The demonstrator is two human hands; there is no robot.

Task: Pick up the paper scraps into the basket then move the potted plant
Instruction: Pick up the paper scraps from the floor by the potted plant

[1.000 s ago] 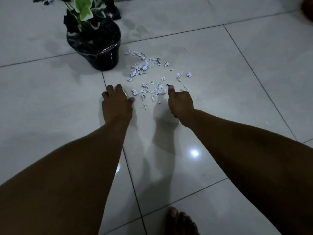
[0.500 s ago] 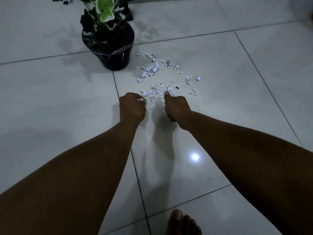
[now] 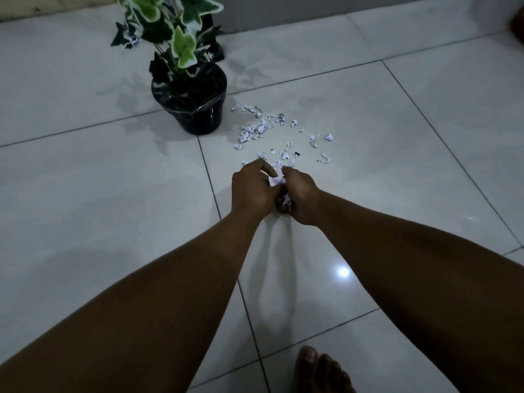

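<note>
Head view, both hands at frame centre, left hand (image 3: 252, 191) and right hand (image 3: 300, 194) pinched scraps (image 3: 276, 181) together; plant (image 3: 190, 106) upper left

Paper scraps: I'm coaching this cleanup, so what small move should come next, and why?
Probably reach forward and gather more. Both hands, left hand and right hand, already pinch paper scraps, but many loose scraps lie beside the potted plant, and no basket is in view.

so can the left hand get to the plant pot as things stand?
Probably not yet: the path over the floor looks clear, but the left hand is holding paper scraps together with the right hand; pot.
</note>
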